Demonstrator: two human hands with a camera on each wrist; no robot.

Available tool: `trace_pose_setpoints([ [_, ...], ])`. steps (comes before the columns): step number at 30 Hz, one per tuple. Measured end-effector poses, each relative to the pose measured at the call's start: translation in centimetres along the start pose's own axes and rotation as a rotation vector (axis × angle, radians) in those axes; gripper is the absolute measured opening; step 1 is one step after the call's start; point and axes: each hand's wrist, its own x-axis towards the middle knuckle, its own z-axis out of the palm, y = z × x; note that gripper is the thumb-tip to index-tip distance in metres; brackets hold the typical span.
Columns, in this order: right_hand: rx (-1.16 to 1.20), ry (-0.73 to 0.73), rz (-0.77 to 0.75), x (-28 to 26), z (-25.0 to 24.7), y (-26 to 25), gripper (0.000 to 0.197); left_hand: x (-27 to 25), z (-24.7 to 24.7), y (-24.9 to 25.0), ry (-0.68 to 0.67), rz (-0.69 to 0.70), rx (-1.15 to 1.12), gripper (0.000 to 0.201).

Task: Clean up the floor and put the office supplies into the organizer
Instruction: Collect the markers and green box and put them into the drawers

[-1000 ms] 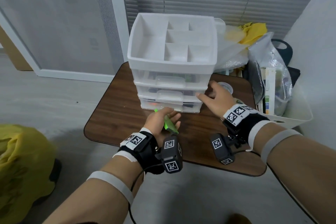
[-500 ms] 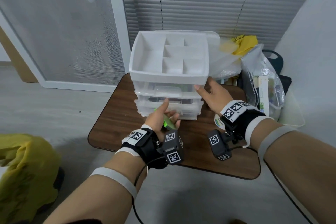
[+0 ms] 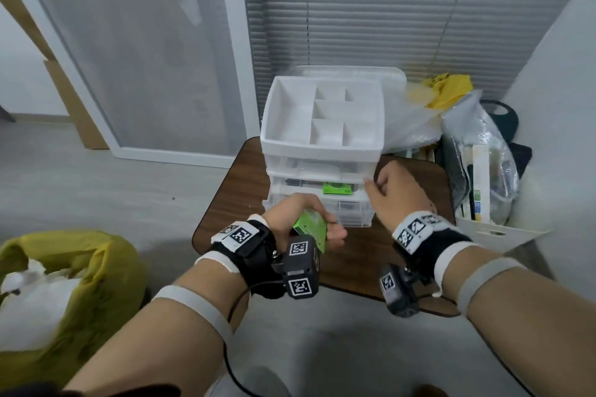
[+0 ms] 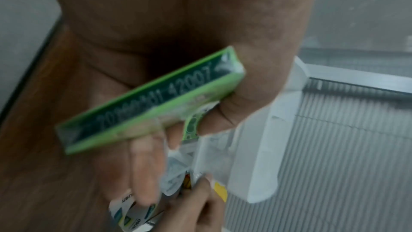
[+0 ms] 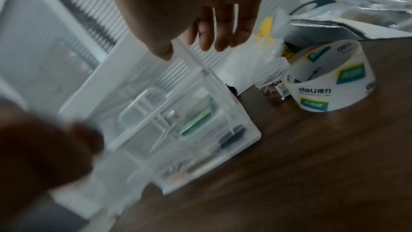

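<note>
While your left hand (image 3: pixel 303 219) is clamping the green box (image 3: pixel 311 230) | organizer (image 3: pixel 322 151) is sitting just ahead on the surface (image 3: pixel 225 203), box's long axis slanting toward its drawers | right hand (image 3: pixel 395 193), fingers relaxed, is touching the organizer's right corner, nearer.

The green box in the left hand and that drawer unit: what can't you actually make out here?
- Green box: the head view hides its label behind the left hand; the left wrist view blurs its print.
- Organizer: drawer contents are hazy through the clear plastic in the head view and smeared in the right wrist view.
- Right hand: its fingertip contact with the organizer is unclear.
</note>
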Motion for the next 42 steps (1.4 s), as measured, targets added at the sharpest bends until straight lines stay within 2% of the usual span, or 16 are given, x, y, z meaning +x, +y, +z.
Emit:
trace_pose_setpoints([
  [2,-0.113,-0.104,-0.171,-1.3,0.4,-0.6,0.024,-0.4,0.8,1.3,-0.018,0.105,0.051,0.01],
  [3,-0.158,-0.164,-0.256,-1.7,0.8,-0.7,0.023,-0.4,1.0,1.9,0.044,0.175,0.077,0.006],
  [5,-0.254,-0.261,-0.335,-1.9,1.4,-0.6,0.026,-0.1,1.1,2.7,0.16,0.27,0.138,0.023],
  [8,-0.308,-0.262,-0.336,-2.2,1.6,-0.2,0.019,0.9,0.1,2.9,0.241,0.313,0.283,0.045],
  [12,-0.301,-0.299,-0.391,-3.0,1.3,0.5,0.021,2.1,-1.7,2.9,0.447,0.356,0.859,0.071],
  [14,-0.288,-0.33,-0.417,-3.4,1.0,0.7,0.023,2.7,-2.7,3.0,0.524,0.334,1.029,0.072],
  [18,-0.256,-0.326,-0.441,-3.8,0.8,1.0,0.024,3.8,-4.1,3.3,0.622,0.347,1.043,0.072],
  [20,-0.249,-0.32,-0.441,-3.8,0.9,1.0,0.024,3.9,-4.3,3.2,0.651,0.397,1.105,0.06],
  [23,-0.247,-0.307,-0.435,-3.6,1.0,0.9,0.02,3.5,-4.6,2.6,0.716,0.458,1.012,0.053],
  [26,-0.205,-0.231,-0.378,-3.4,1.0,0.9,0.01,3.3,-5.3,2.7,0.854,0.681,0.884,0.022],
  [28,-0.201,-0.194,-0.33,-3.2,0.9,0.9,0.019,2.7,-5.3,3.5,0.929,0.823,0.763,0.029],
  [30,-0.231,-0.187,-0.299,-3.0,0.8,0.7,0.024,2.3,-5.5,4.6,0.897,0.867,0.686,0.065],
  [32,-0.261,-0.183,-0.291,-2.8,0.7,0.3,0.026,1.9,-5.5,5.8,0.699,0.904,0.58,0.082],
  [35,-0.263,-0.158,-0.268,-2.0,1.0,-0.4,0.031,1.3,-5.0,6.8,0.535,0.897,0.555,0.069],
  [39,-0.238,-0.047,-0.204,-0.4,2.1,-1.5,0.038,1.1,-4.8,7.7,0.544,0.863,0.503,0.054],
  [42,-0.146,0.081,0.004,0.8,3.3,-1.7,0.07,1.5,-5.2,8.3,0.593,0.788,0.57,0.062],
])
